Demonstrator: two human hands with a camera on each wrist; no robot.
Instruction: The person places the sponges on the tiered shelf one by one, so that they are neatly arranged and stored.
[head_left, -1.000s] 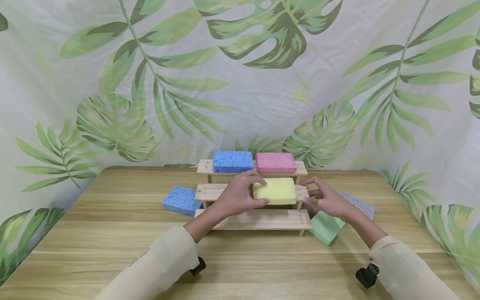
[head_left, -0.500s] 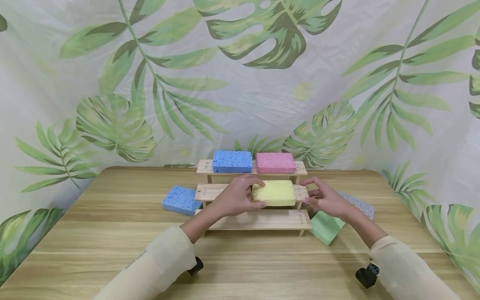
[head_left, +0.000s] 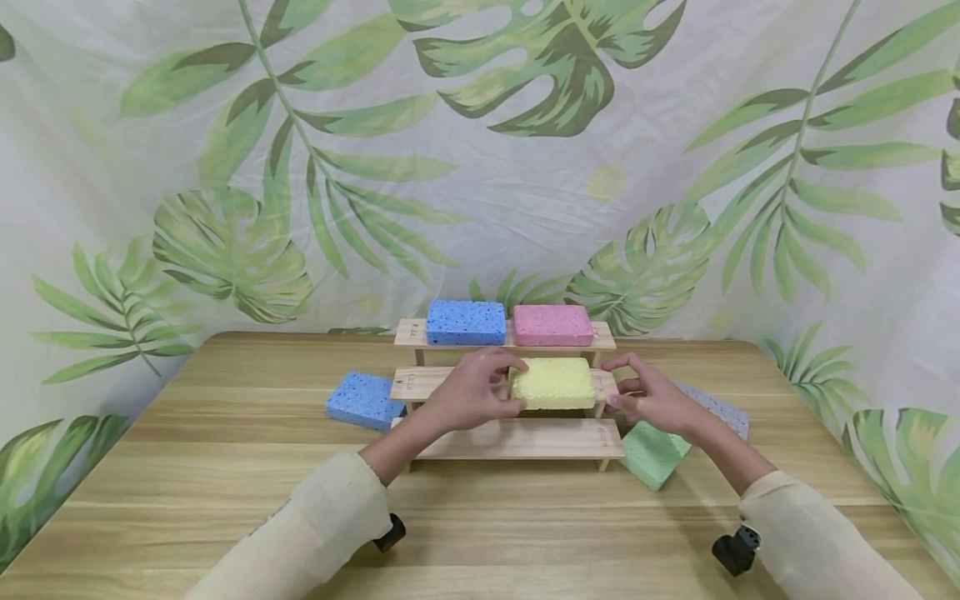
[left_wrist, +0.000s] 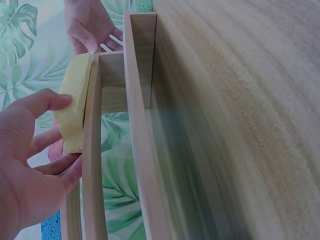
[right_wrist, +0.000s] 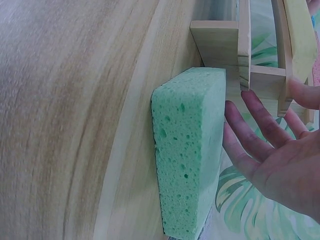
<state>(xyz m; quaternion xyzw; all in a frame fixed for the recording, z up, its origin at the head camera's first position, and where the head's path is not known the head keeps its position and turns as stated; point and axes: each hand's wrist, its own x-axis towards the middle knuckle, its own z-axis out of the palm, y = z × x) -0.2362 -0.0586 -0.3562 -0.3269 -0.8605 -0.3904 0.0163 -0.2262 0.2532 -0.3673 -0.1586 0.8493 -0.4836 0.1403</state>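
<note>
A yellow sponge (head_left: 553,384) lies flat on the middle step of a three-step wooden stand (head_left: 510,437), towards its right end. My left hand (head_left: 474,387) pinches the sponge's left end, thumb at the front edge and index finger at the back. In the left wrist view, the thumb presses the yellow sponge (left_wrist: 75,107) and other fingers touch its near end. At the middle step's right end, my right hand (head_left: 651,400) holds the board's corners between thumb and index finger. Its other fingers stretch loosely beside the stand in the right wrist view, close to a green sponge (right_wrist: 187,150).
On the top step sit a blue sponge (head_left: 465,322) and a pink sponge (head_left: 552,325). Another blue sponge (head_left: 363,400) lies on the table left of the stand. To the right, a grey sponge (head_left: 720,408) lies partly behind my right forearm. A leaf-patterned cloth (head_left: 525,208) hangs behind.
The yellow sponge shifts slightly left and forward, then slightly right and back on the middle step. My left hand moves a little with it. My right hand stays at the step's end.
</note>
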